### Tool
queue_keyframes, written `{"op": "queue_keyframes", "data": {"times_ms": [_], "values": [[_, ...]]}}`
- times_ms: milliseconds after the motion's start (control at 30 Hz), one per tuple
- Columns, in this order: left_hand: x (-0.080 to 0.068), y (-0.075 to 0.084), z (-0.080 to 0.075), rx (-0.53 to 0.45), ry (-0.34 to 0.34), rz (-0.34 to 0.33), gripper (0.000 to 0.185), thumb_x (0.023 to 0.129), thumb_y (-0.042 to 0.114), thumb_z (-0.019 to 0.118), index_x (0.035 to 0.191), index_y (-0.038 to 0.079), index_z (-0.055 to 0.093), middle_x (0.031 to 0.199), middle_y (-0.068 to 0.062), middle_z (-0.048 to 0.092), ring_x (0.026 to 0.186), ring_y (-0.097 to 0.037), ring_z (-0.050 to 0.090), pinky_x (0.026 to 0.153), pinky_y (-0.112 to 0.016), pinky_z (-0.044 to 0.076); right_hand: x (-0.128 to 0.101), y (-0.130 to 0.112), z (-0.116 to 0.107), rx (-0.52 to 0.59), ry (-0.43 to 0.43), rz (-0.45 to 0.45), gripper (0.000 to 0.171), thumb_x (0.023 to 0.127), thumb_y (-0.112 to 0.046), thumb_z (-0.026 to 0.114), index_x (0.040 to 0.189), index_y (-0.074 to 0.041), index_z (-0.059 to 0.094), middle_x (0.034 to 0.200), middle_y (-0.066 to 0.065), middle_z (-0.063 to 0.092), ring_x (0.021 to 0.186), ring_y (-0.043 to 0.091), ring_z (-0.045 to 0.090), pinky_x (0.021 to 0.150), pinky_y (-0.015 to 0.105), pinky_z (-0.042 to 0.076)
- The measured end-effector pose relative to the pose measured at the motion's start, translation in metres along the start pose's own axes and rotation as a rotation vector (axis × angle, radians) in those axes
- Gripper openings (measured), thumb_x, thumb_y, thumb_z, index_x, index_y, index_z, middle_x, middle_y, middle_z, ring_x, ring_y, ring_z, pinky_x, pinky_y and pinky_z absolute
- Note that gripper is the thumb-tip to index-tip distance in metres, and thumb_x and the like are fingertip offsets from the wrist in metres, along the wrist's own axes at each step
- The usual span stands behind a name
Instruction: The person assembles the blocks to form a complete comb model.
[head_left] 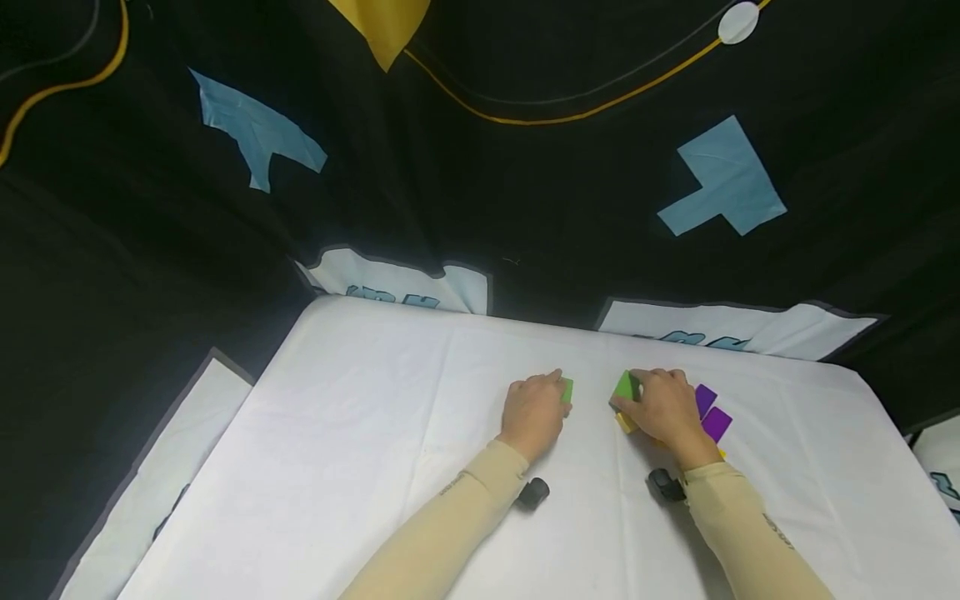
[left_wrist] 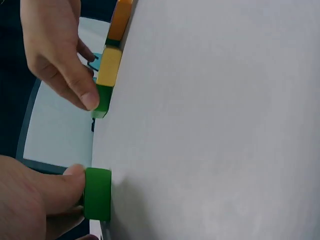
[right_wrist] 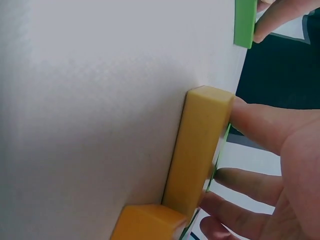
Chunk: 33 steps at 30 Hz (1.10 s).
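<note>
My left hand (head_left: 534, 412) pinches a green block (left_wrist: 97, 194) near the middle of the white table. The block's far side shows past the fingers in the head view. Further right, my right hand (head_left: 667, 408) has its thumb and fingers about another green block (head_left: 624, 387). Right in front of that one stands a yellow block (right_wrist: 200, 150), which hides most of the green block in the right wrist view. An orange block (right_wrist: 147, 222) lies beside the yellow one. Purple blocks (head_left: 717, 423) sit just right of the right hand, partly covered by it.
A white cloth (head_left: 360, 417) covers the table. Behind it hangs a black curtain (head_left: 487, 208) with blue and yellow shapes. Dark wrist cameras (head_left: 533, 493) are strapped under both sleeves, close above the cloth.
</note>
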<state>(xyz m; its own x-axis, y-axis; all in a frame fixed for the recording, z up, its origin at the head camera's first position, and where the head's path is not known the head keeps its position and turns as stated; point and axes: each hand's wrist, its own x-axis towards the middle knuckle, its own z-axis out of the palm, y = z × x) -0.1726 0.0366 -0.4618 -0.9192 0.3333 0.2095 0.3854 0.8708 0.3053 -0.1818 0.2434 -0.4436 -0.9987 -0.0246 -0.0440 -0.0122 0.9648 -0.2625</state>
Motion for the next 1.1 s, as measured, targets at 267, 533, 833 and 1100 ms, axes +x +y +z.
{"op": "queue_keyframes", "data": {"times_ms": [267,533,833,1100], "values": [[0.003,-0.014,-0.003,-0.016,0.032,-0.052,0.04,0.089,0.031,0.076,0.123,0.011,0.072,0.138,-0.005,0.063,0.119,-0.023,0.065,0.091,-0.039,0.054,0.004,0.001,0.0,0.061,-0.028,0.026,0.064,0.091,-0.035,0.072,0.139,0.003,0.056,0.123,0.029,0.064,0.118,0.048,0.045,0.101,0.062,0.041],[0.005,-0.021,0.001,-0.033,0.098,-0.109,0.038,0.086,0.032,0.079,0.117,0.011,0.075,0.13,-0.008,0.068,0.107,-0.024,0.07,0.081,-0.039,0.057,0.006,0.005,0.0,0.105,-0.041,-0.005,0.066,0.09,-0.034,0.072,0.138,0.008,0.054,0.122,0.03,0.064,0.116,0.048,0.045,0.098,0.062,0.043],[0.007,-0.024,0.0,-0.046,0.159,-0.111,0.033,0.084,0.033,0.081,0.11,0.013,0.078,0.1,-0.005,0.077,0.077,-0.017,0.072,0.058,-0.028,0.05,0.01,0.008,0.001,0.134,-0.041,-0.018,0.067,0.09,-0.033,0.073,0.139,0.008,0.052,0.127,0.031,0.06,0.117,0.048,0.044,0.098,0.064,0.045],[0.007,-0.025,0.002,-0.072,0.116,-0.142,0.035,0.087,0.035,0.078,0.114,0.014,0.077,0.101,-0.005,0.077,0.076,-0.017,0.072,0.056,-0.024,0.045,0.011,0.003,-0.001,0.12,-0.075,0.022,0.069,0.089,-0.035,0.074,0.137,0.009,0.054,0.116,0.029,0.063,0.107,0.042,0.048,0.088,0.056,0.052]]}}
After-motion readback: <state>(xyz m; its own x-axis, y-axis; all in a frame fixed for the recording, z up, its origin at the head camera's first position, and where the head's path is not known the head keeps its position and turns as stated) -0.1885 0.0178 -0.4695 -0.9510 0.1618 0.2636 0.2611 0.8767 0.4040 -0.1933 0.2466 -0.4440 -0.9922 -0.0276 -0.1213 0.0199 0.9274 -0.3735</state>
